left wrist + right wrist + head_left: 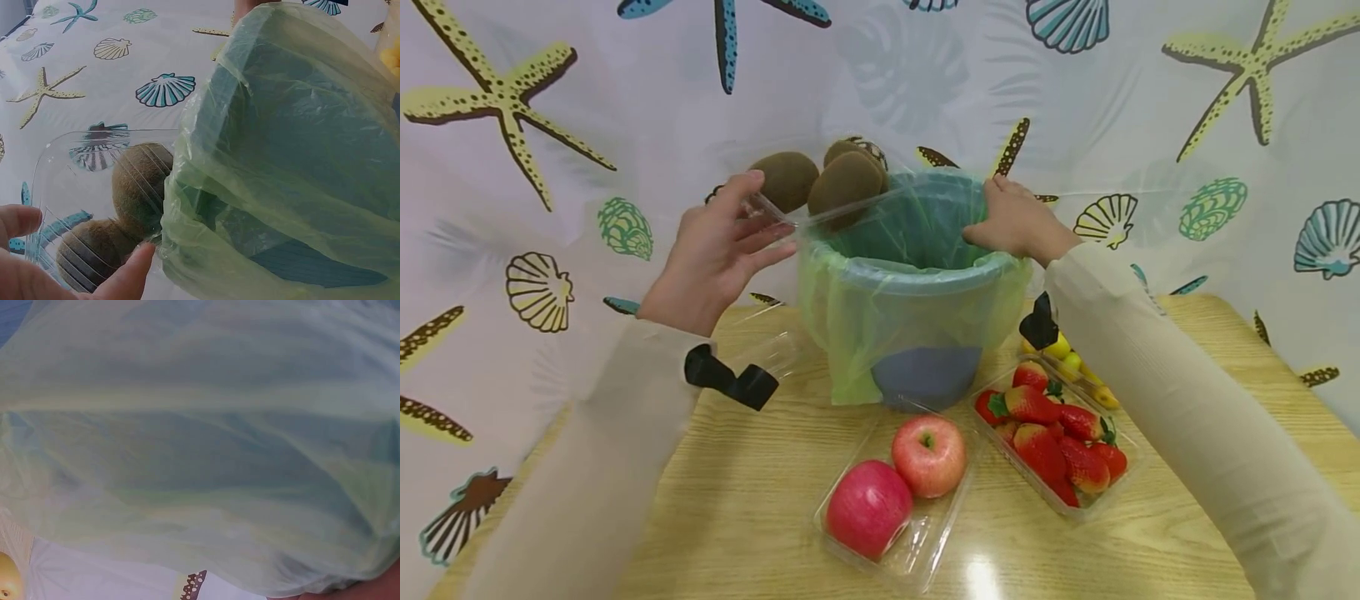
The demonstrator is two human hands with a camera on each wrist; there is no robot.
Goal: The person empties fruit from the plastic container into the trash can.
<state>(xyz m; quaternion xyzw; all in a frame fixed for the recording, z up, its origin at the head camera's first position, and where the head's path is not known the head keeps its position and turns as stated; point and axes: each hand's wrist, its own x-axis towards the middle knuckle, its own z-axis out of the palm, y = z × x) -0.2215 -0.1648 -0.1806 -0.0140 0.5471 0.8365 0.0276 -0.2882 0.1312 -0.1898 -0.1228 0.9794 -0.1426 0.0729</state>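
Observation:
My left hand (718, 250) holds a clear plastic container (53, 147) by its end, thumb on one side and fingers on the other. Brown kiwis (847, 185) lie in the container, which is tipped at the left rim of a blue bucket (928, 371). A thin yellow-green plastic bag (853, 333) lines the bucket and hangs over its rim. On the far right side, my right hand (1022, 218) grips the bagged rim, its fingers outside and thumb toward the inside. The right wrist view is mostly filled by the bag.
In front of the bucket, a clear container (917, 533) holds two apples (928, 456). Strawberries (1037, 450) fill another to its right, and small yellow fruit (1067, 358) sits behind them, partly under the right sleeve. A sea-patterned cloth (887, 83) hangs behind the wooden table (737, 500).

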